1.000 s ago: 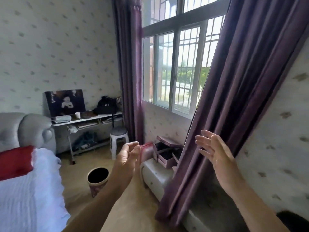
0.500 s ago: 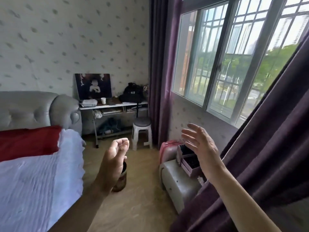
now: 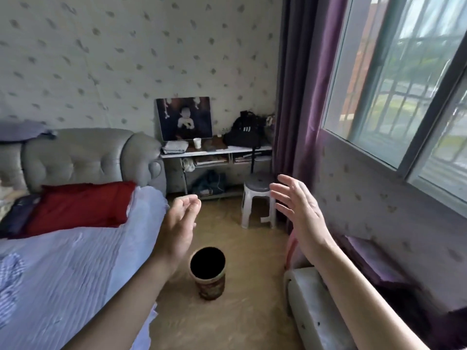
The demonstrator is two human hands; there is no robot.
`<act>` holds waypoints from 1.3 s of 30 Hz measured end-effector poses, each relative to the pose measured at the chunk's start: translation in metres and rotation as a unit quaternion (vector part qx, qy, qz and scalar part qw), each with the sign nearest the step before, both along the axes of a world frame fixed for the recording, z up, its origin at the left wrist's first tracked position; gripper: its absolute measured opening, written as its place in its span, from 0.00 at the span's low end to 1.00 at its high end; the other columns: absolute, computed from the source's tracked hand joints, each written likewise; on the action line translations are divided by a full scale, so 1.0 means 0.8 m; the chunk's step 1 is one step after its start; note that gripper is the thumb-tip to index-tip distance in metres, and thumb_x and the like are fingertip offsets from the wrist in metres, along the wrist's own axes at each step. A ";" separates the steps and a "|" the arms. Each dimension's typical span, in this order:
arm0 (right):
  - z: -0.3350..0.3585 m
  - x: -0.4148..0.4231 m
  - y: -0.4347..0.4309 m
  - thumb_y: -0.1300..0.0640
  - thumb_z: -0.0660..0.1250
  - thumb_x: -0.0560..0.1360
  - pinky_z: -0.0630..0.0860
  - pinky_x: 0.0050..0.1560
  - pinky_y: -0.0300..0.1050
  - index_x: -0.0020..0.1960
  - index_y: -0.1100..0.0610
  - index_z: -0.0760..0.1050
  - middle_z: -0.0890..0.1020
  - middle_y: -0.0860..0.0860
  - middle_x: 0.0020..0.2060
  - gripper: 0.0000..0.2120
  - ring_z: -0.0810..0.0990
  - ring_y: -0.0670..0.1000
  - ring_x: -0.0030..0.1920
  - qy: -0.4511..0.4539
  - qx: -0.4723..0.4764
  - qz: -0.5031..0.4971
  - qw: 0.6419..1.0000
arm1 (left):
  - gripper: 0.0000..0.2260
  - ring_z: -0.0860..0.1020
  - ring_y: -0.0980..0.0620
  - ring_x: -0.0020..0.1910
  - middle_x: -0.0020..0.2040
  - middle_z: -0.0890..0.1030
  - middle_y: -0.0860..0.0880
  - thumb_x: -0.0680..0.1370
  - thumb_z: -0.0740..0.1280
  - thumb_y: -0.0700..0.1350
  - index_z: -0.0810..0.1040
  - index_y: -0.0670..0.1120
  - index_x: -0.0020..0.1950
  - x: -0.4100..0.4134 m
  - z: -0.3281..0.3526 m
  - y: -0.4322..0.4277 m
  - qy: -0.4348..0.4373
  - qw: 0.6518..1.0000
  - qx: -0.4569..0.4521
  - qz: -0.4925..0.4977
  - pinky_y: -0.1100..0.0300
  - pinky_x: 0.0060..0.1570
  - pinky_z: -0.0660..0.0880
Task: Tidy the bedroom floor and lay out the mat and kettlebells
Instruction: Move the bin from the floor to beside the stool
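Note:
Both my hands are raised in front of me over the tan bedroom floor (image 3: 242, 322). My left hand (image 3: 180, 223) is loosely curled with nothing in it, above a round bin (image 3: 208, 274) with a dark opening that stands on the floor. My right hand (image 3: 300, 210) is open, fingers spread, empty, in front of a white plastic stool (image 3: 257, 198). No mat and no kettlebells show in this view.
A bed (image 3: 63, 261) with a pale cover and red pillow (image 3: 80, 205) fills the left. A cluttered desk (image 3: 217, 150) stands at the far wall. Purple curtain (image 3: 298, 102) and window (image 3: 404, 84) are on the right, a grey-white bench (image 3: 313, 311) below.
The view has swung left from the window and curtain toward the bed and floor. My right hand has come away from the curtain; both hands stay raised and empty.

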State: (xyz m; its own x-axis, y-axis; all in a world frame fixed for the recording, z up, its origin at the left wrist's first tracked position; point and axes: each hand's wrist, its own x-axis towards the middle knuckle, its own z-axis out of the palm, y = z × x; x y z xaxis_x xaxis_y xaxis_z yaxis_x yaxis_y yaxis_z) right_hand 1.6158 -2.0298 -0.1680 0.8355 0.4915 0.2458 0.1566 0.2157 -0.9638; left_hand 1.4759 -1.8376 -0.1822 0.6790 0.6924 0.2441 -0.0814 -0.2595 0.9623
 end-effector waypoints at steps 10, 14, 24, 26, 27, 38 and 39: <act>-0.050 0.171 0.166 0.43 0.55 0.81 0.74 0.68 0.53 0.68 0.51 0.73 0.82 0.49 0.61 0.22 0.81 0.44 0.62 0.025 -0.058 0.045 0.997 | 0.25 0.77 0.60 0.59 0.61 0.79 0.52 0.75 0.59 0.59 0.75 0.46 0.65 0.146 -0.045 0.146 0.017 0.998 -0.030 0.053 0.56 0.57 0.76; -0.073 0.235 0.251 0.41 0.55 0.79 0.74 0.67 0.51 0.67 0.49 0.74 0.82 0.49 0.61 0.22 0.80 0.44 0.62 0.032 -0.074 0.045 0.996 | 0.24 0.77 0.62 0.56 0.61 0.78 0.51 0.75 0.59 0.58 0.75 0.44 0.65 0.211 -0.080 0.226 0.018 0.997 -0.045 0.061 0.62 0.52 0.75; -0.145 0.388 0.480 0.48 0.51 0.85 0.72 0.69 0.51 0.70 0.51 0.71 0.81 0.49 0.62 0.18 0.79 0.44 0.64 0.027 -0.101 0.051 0.993 | 0.15 0.76 0.55 0.62 0.62 0.77 0.48 0.83 0.59 0.47 0.73 0.42 0.67 0.374 -0.164 0.437 0.046 0.993 -0.069 0.079 0.61 0.58 0.75; -0.173 0.407 0.508 0.48 0.52 0.85 0.72 0.70 0.52 0.71 0.51 0.71 0.81 0.49 0.62 0.19 0.79 0.44 0.64 0.026 -0.101 0.054 0.993 | 0.15 0.76 0.56 0.62 0.62 0.78 0.48 0.83 0.59 0.48 0.73 0.42 0.67 0.394 -0.191 0.462 0.054 0.994 -0.061 0.078 0.57 0.60 0.75; -0.193 0.415 0.519 0.48 0.52 0.85 0.72 0.70 0.52 0.71 0.51 0.71 0.81 0.49 0.62 0.19 0.78 0.44 0.64 0.024 -0.100 0.052 0.993 | 0.15 0.76 0.56 0.62 0.62 0.78 0.48 0.83 0.59 0.48 0.74 0.42 0.66 0.402 -0.209 0.471 0.056 0.994 -0.057 0.078 0.55 0.62 0.75; -0.581 0.443 0.534 0.40 0.53 0.79 0.73 0.69 0.51 0.64 0.44 0.74 0.82 0.48 0.60 0.20 0.80 0.43 0.62 0.046 -0.122 0.065 0.989 | 0.18 0.78 0.55 0.58 0.55 0.79 0.55 0.72 0.57 0.67 0.75 0.60 0.53 0.425 -0.615 0.498 0.090 0.987 -0.072 0.112 0.48 0.63 0.75; -0.622 0.444 0.536 0.40 0.53 0.78 0.73 0.69 0.51 0.65 0.44 0.74 0.82 0.47 0.60 0.20 0.80 0.43 0.62 0.047 -0.131 0.062 0.988 | 0.19 0.78 0.56 0.59 0.55 0.79 0.57 0.72 0.57 0.68 0.75 0.60 0.55 0.426 -0.656 0.499 0.095 0.985 -0.073 0.122 0.47 0.64 0.75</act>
State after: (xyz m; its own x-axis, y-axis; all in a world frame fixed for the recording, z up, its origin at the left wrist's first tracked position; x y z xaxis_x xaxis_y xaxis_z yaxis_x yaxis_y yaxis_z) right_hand 1.9710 -1.6010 -0.6653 0.7784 0.6274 0.0208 0.0523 -0.0318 -0.9981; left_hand 1.8165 -1.4383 -0.7068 0.5120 0.8588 0.0145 0.1520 -0.1072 0.9826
